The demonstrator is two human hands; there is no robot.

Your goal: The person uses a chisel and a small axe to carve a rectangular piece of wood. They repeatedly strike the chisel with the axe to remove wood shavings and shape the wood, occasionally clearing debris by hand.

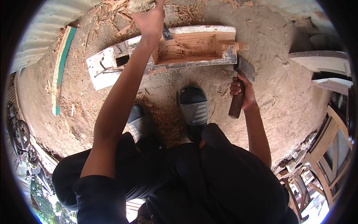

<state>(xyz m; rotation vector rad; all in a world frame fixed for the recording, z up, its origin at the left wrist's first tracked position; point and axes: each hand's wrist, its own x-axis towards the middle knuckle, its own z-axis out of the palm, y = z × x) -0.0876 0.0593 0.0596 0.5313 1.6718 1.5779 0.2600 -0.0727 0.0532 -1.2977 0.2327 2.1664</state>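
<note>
A long hollowed wooden block with worn white paint lies across the ground before me, wood shavings inside its carved recess. My left hand grips a chisel with a frayed, pale handle top; the blade reaches down over the block's far side, left of the recess. My right hand is closed around the dark wooden handle of a hatchet-like tool, whose broad metal head is beside the block's right end.
My sandaled feet are near the block. A green-edged plank lies left. Shavings scatter beyond. White boards and wooden frames stand right, corrugated sheeting upper left, a wheeled vehicle far left.
</note>
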